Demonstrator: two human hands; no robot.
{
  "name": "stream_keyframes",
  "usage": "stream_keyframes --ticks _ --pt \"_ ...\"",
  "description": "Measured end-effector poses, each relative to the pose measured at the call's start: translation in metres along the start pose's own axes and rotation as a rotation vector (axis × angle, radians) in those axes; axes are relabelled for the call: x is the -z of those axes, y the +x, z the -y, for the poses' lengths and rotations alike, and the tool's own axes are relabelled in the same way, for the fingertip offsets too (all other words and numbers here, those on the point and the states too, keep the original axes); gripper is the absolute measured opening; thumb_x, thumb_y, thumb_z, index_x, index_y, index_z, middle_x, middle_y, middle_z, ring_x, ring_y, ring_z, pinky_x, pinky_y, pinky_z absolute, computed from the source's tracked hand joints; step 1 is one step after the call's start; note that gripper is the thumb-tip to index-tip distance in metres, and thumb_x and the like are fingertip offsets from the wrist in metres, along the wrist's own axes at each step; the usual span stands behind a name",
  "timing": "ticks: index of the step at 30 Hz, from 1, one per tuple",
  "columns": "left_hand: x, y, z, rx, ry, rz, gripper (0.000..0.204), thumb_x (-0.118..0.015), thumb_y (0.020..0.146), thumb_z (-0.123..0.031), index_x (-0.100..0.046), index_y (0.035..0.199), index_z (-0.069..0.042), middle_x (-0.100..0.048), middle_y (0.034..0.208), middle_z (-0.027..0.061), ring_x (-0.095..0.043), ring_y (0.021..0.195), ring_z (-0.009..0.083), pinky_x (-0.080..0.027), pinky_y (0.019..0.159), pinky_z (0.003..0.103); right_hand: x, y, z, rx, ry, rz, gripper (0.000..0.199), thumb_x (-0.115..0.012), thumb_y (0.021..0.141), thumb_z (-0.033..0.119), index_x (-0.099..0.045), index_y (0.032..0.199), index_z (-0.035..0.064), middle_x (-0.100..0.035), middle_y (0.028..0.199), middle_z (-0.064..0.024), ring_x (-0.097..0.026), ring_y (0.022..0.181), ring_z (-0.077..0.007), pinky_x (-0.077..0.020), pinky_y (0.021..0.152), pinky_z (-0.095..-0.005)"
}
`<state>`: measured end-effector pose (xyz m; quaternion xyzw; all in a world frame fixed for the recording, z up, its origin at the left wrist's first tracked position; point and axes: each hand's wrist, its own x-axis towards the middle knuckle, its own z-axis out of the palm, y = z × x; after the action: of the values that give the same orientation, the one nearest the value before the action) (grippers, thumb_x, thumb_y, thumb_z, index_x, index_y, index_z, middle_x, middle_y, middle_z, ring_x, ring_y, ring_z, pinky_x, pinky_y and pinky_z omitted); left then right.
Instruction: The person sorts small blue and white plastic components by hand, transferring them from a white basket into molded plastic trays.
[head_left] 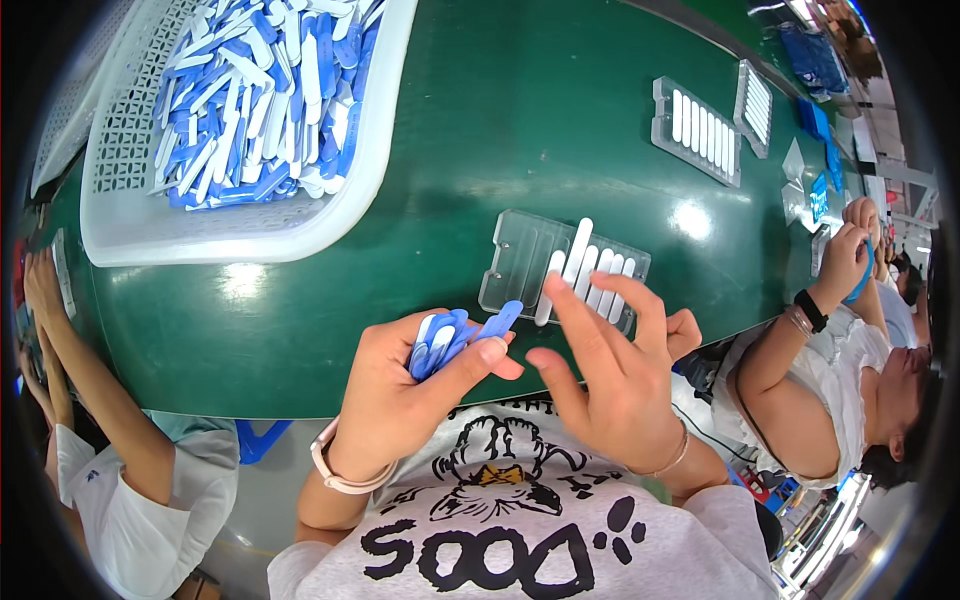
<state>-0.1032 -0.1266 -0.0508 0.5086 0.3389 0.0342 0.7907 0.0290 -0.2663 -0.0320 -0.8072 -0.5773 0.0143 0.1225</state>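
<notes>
Head view looks down on a white perforated basket (130, 215) at the upper left of the bench (520, 120), heaped with loose blue and white plastic sticks (255, 95). Just beyond the hands lies a clear slotted tray (515, 262); its right-hand slots hold a row of white sticks (595, 275) standing side by side, one of them reaching further out than the rest, while the left-hand slots are unfilled. Further up the bench, well apart, a second clear tray (697, 130) carries a full row of white pieces, and a third tray (755, 105) sits just beside it.

The left hand (400, 395) is closed around a small bundle of blue sticks (450, 340), its grip clamped on them between thumb and fingers, one stick (500, 321) poking out toward the tray. The sticks are flat, narrow and rounded at the ends, blue with white showing on some faces. The bundle is held just above the near edge of the bench, close to the slotted tray. The right hand (615, 380) holds nothing; its fingers are spread apart, and the fingertips (553, 284) reach over the near ends of the white sticks in the tray.

The bench top is dark green and glossy, with bright lamp reflections. Other people sit to the left and the right, a hand (845, 262) of the one on the right raised near more trays.
</notes>
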Motion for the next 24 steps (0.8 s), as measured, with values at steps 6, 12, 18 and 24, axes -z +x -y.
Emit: stream_keyframes --ticks 6,12,18,24 --pt "0.001 -0.001 -0.002 0.004 -0.015 0.0 0.019 -0.066 0.089 -0.016 -0.069 0.087 0.003 -0.068 0.073 0.0015 -0.046 0.059 0.0003 -0.038 0.053 0.017 -0.001 0.006 -0.001 0.002 -0.11 -0.025 0.052 -0.066 0.082 0.032 -0.056 0.124 0.0031 -0.068 0.093 -0.0011 -0.046 0.113 -0.0217 -0.0191 0.078 -0.0422" --pt "-0.002 -0.003 -0.001 -0.007 -0.02 -0.017 0.019 -0.066 0.088 -0.016 -0.069 0.085 0.003 -0.068 0.072 0.0016 -0.046 0.059 0.0003 -0.037 0.052 0.017 0.003 -0.004 -0.011 -0.027 -0.137 0.087 0.053 -0.062 0.085 0.033 -0.053 0.126 0.0024 -0.066 0.111 -0.0011 -0.039 0.121 -0.0228 -0.019 0.082 -0.0419" --pt "0.0 0.0 -0.005 0.084 0.027 0.005 0.017 -0.068 0.087 -0.015 -0.069 0.083 0.001 -0.069 0.071 0.0019 -0.047 0.058 0.0 -0.037 0.052 0.017 0.0 -0.013 -0.005 0.088 -0.339 0.007 0.047 -0.061 0.083 0.039 -0.059 0.121 0.0103 -0.067 0.1 0.002 -0.047 0.112 -0.0188 -0.0196 0.081 -0.045" --pt "-0.001 -0.001 -0.001 0.027 -0.025 0.057 0.016 -0.067 0.088 -0.016 -0.069 0.087 0.0 -0.068 0.07 0.0016 -0.042 0.053 -0.0013 -0.033 0.047 0.019 0.015 0.015 -0.005 -0.038 0.231 -0.103 0.03 -0.071 0.078 0.016 -0.065 0.105 0.0031 -0.068 0.094 -0.0068 -0.055 0.091 -0.023 -0.0368 0.083 -0.0325"
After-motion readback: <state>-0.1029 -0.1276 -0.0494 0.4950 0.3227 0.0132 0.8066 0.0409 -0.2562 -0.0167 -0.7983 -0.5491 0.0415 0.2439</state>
